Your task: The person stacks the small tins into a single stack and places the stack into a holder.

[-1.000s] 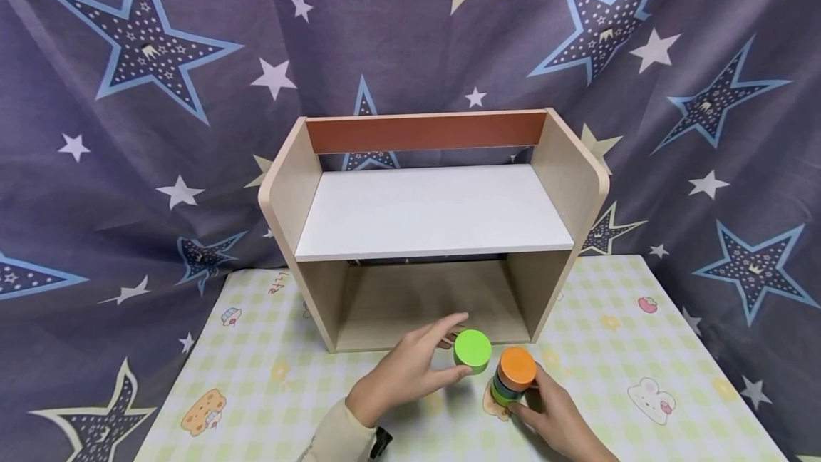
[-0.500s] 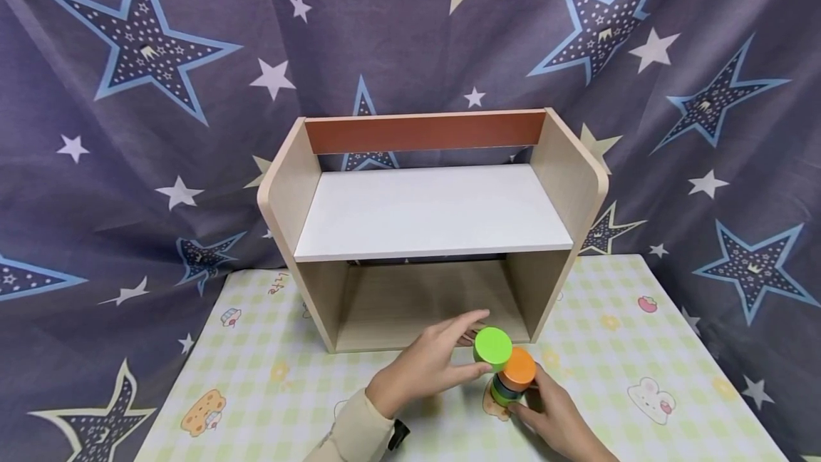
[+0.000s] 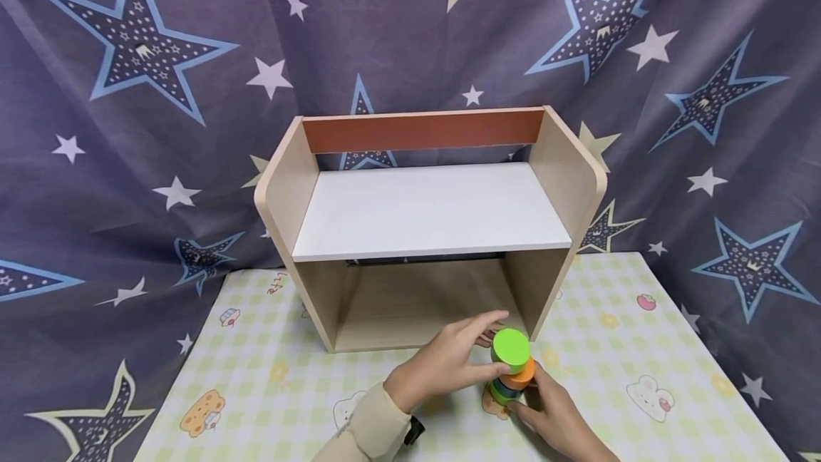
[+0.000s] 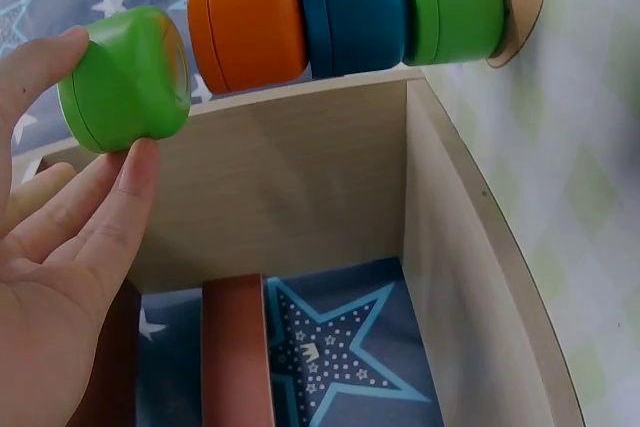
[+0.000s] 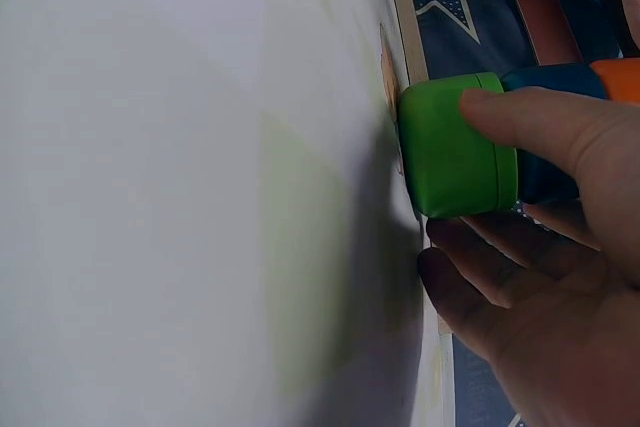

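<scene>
My left hand [image 3: 449, 362] pinches a small round green jar [image 4: 122, 79] between thumb and fingertips. In the left wrist view a narrow gap shows between it and an orange jar [image 4: 252, 22]. That orange jar tops an upright stack, over a dark blue jar [image 4: 362, 13] and a second green jar [image 5: 452, 145] standing on the table. My right hand [image 3: 556, 412] holds the stack low on its right side. In the right wrist view its thumb lies on the bottom green jar, with the fingers on the opposite side.
A small wooden shelf unit [image 3: 432, 212] with a white upper board stands just behind the hands. The stack is close to its front right corner. A checked, patterned cloth [image 3: 641, 334] covers the table, and a star-printed curtain [image 3: 410, 34] hangs behind.
My left hand has moved right with the green jar, from beside the stack to over the orange jar. My right hand stays at the stack.
</scene>
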{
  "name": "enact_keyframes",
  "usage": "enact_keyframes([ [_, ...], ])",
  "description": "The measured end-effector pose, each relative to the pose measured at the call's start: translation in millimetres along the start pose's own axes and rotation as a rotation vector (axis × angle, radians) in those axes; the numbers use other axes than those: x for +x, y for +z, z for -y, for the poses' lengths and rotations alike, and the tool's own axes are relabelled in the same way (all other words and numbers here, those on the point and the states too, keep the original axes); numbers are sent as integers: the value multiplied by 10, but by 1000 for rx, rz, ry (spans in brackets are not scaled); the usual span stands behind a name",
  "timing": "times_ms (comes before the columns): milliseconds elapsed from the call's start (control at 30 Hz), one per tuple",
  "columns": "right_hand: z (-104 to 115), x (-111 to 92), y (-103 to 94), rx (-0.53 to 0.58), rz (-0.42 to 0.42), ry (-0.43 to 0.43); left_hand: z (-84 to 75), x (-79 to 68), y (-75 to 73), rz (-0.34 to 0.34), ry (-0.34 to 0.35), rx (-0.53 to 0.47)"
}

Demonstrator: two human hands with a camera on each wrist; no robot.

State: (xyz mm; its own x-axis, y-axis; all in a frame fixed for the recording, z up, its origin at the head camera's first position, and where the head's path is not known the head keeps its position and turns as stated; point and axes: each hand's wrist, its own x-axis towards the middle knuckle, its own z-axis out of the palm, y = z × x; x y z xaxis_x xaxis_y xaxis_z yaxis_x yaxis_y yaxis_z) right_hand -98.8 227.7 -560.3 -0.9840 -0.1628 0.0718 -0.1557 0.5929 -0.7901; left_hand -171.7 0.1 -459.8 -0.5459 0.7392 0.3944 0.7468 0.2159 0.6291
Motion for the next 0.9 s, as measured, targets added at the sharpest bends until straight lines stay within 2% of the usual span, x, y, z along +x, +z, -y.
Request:
enact_keyframes([
  [567,-16,-19,0,-24,-26,-49,12,67,153,24,30,12],
  [900,-38,-22,-1,-20,-31,-66,17,58,172,22,7,16],
])
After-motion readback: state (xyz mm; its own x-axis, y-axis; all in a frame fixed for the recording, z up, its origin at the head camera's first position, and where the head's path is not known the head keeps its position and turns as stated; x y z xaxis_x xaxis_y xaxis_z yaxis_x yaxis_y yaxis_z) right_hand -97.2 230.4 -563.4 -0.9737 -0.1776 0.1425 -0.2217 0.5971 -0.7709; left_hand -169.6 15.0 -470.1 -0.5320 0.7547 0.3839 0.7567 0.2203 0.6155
